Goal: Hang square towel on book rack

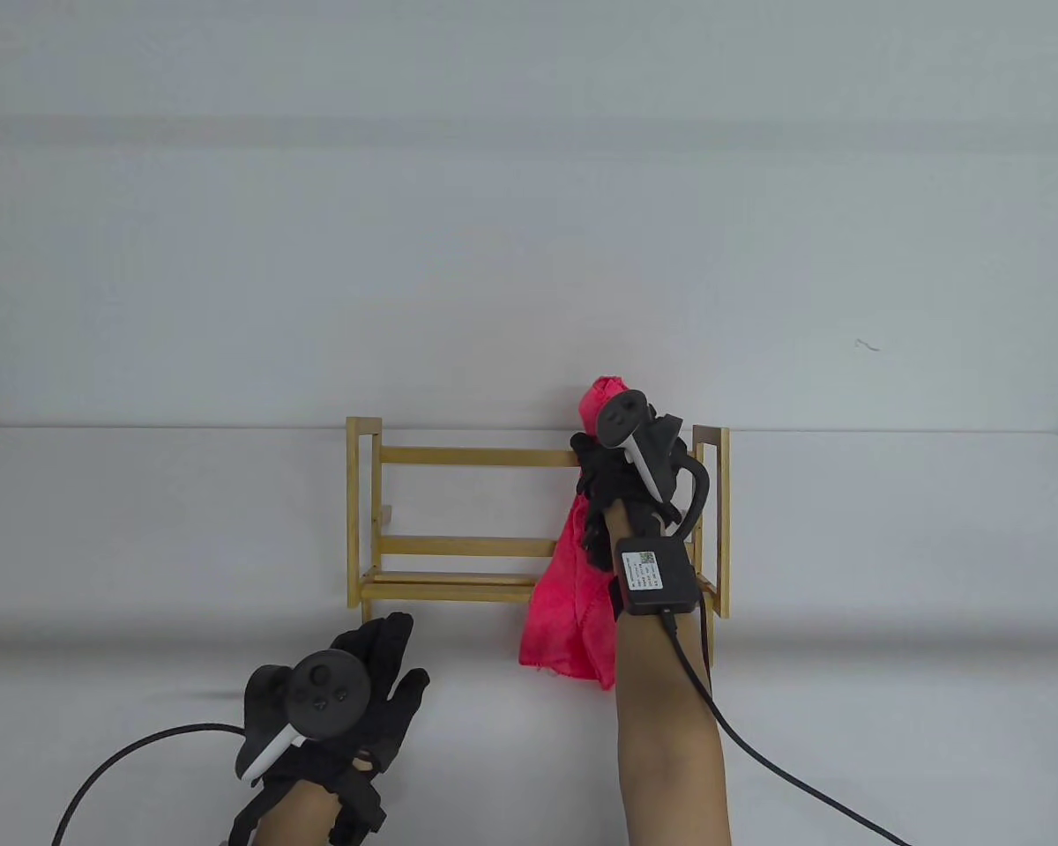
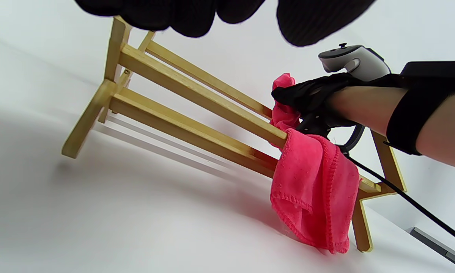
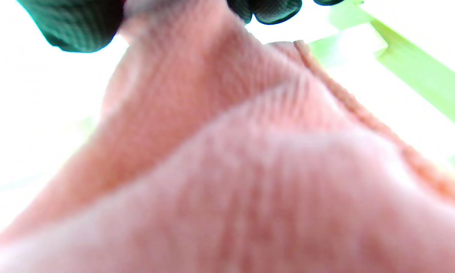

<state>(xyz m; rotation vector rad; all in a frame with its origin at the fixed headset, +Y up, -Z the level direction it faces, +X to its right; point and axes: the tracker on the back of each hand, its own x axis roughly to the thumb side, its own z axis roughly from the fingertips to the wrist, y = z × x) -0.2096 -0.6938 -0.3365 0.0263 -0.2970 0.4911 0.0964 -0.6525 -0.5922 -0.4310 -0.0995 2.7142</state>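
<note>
A pink square towel [image 1: 564, 608] hangs bunched over the right end of the wooden book rack [image 1: 458, 456] on the white table. My right hand [image 1: 608, 467] grips the towel at the rack's top rail, a tuft sticking up behind the tracker. In the left wrist view the towel [image 2: 310, 185] drapes over a rail [image 2: 197, 94] and its lower edge reaches the table; the right hand [image 2: 307, 98] pinches its top. The towel [image 3: 231, 163] fills the right wrist view, blurred. My left hand [image 1: 379, 670] lies open and empty on the table in front of the rack's left end.
The white table [image 1: 890, 546] ends at a white wall just behind the rack. A black cable [image 1: 758, 758] trails from my right wrist toward the bottom edge, another [image 1: 115, 767] from my left.
</note>
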